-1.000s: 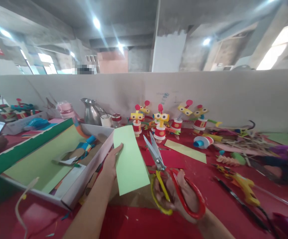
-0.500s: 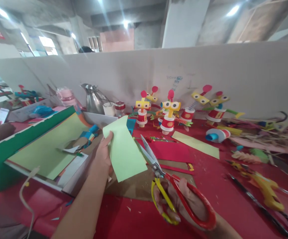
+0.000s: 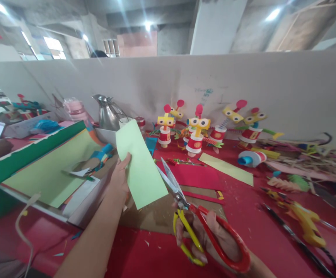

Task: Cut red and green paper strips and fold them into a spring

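A sheet of light green paper (image 3: 140,166) is pinched in my left hand (image 3: 121,173), held up at a tilt above the table. My right hand (image 3: 205,235) grips a pair of scissors (image 3: 178,193) with one red and one yellow handle loop. The blades are slightly parted and point up and left, close to the sheet's right edge. Below the hands lies a brown board (image 3: 147,220). Red paper (image 3: 196,177) lies behind the scissors, and a pale yellow-green strip (image 3: 227,168) rests to its right.
Several paper-cup robot figures (image 3: 196,143) stand along the white partition (image 3: 144,85). On the left is a box (image 3: 83,216) with coloured paper; a steel jug (image 3: 107,114) is behind it. A yellow glue gun (image 3: 307,222) and a black pen-like tool (image 3: 295,235) lie right.
The green sheet has risen slightly in my left hand and tilted more upright. The scissors remain close to its right edge, with the blades still parted.
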`<state>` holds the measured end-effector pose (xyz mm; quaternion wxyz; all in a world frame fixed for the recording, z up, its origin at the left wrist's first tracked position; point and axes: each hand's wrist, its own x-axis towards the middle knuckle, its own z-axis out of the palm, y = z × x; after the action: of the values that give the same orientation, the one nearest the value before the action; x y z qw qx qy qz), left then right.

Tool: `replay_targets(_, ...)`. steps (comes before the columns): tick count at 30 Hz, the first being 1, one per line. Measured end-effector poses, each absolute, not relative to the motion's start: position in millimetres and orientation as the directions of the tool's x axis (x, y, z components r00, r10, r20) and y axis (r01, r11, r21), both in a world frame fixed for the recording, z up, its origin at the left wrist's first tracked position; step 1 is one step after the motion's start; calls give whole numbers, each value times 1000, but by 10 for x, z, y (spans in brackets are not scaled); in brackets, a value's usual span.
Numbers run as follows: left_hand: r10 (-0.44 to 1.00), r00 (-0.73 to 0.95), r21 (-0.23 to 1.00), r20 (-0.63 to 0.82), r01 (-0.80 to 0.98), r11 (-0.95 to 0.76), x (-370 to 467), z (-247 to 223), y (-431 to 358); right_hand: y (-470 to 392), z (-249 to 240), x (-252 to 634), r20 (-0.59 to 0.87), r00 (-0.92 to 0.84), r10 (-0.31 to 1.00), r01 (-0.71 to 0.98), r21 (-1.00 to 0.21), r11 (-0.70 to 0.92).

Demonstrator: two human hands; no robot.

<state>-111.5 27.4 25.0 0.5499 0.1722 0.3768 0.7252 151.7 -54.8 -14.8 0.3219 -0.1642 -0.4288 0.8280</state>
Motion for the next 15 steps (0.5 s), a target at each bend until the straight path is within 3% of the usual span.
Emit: replay_targets(15, 903, -401, 712, -152, -678, -181, -1249, 293, 318, -510, -72, 1536, 17, -764, 645, -358, -843, -401)
